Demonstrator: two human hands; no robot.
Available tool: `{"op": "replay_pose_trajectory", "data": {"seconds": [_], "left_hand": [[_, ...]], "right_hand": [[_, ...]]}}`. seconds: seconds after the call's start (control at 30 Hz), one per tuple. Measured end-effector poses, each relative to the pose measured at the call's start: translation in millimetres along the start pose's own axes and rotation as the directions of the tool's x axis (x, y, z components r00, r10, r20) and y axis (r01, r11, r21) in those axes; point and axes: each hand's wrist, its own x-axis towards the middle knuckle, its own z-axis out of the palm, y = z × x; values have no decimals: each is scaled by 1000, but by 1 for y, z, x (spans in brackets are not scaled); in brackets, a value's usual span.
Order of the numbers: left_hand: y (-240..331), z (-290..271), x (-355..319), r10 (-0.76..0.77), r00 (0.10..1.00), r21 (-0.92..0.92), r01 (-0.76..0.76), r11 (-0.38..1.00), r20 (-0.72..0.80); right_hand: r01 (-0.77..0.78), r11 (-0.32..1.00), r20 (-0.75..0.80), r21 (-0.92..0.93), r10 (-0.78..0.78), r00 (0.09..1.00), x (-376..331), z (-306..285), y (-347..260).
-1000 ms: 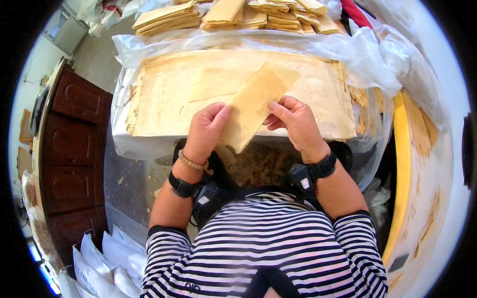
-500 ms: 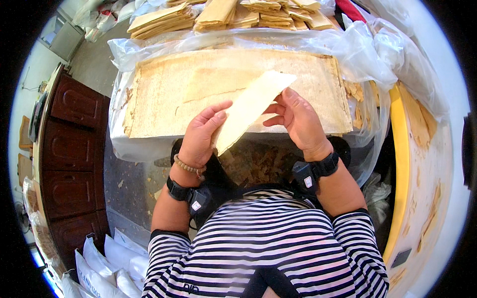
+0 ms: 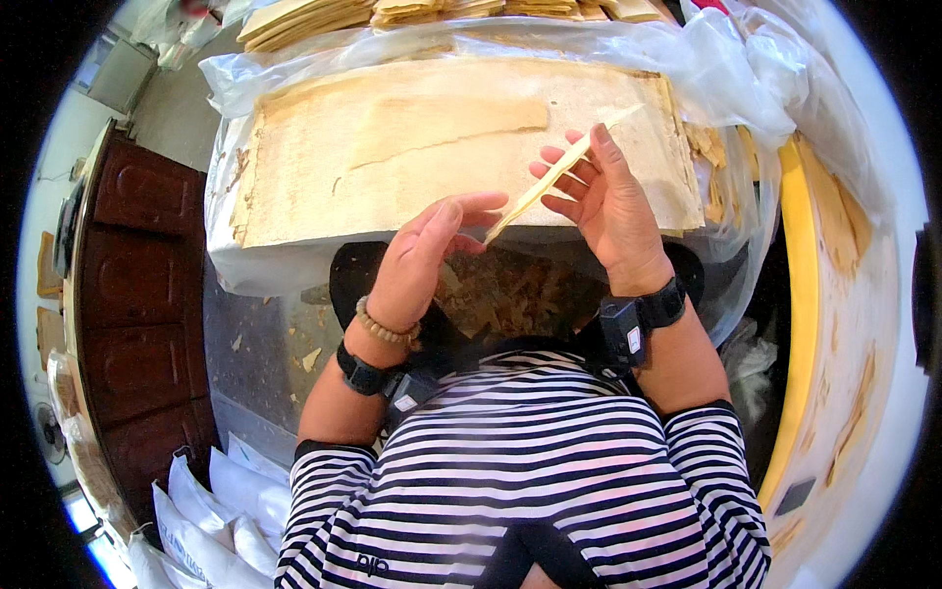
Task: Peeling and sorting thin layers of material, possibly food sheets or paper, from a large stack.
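So the right hand point(image 3: 623, 218) has a thin tan piece point(image 3: 549, 181) pinched edge-on, over the big pale sheet's point(image 3: 294, 162) near edge — left hand's point(image 3: 417, 257) loosely spread by its lower end, can't tell if touching. Bundles point(image 3: 309, 22) sit beyond that sheet.

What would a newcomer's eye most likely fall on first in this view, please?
Probably the bold black-and-white striped shirt filling the lower middle. Next might come the thin pale sheet near the center, seen almost edge-on in the right hand, with the left hand close to its lower end. Beyond the hands, a broad pale sheet lies flat, with stacked yellowish sheets along the top edge.
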Motion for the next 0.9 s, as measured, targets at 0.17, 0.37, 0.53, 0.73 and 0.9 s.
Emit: {"op": "replay_pose_trajectory", "data": {"seconds": [0.17, 0.37, 0.53, 0.73, 0.9], "left_hand": [[4, 10, -10, 224, 971, 111, -233, 966, 89], [-7, -1, -7, 122, 992, 122, -117, 986, -30], [2, -4, -9, 204, 972, 214, -225, 951, 117], [10, 10, -9, 88, 995, 73, -91, 993, 44], [4, 12, -6, 67, 997, 38, -69, 997, 47]], "right_hand": [[-38, 999, -88, -8, 38, 995, -5, 0, 1], [-128, 991, -104, -43, 123, 987, -6, -1, 1], [-134, 985, -123, -109, 121, 985, -9, 6, 1], [134, 952, 60, -275, -122, 991, -13, 17, 0], [98, 956, 134, -276, -63, 989, -15, 20, 2]]}}
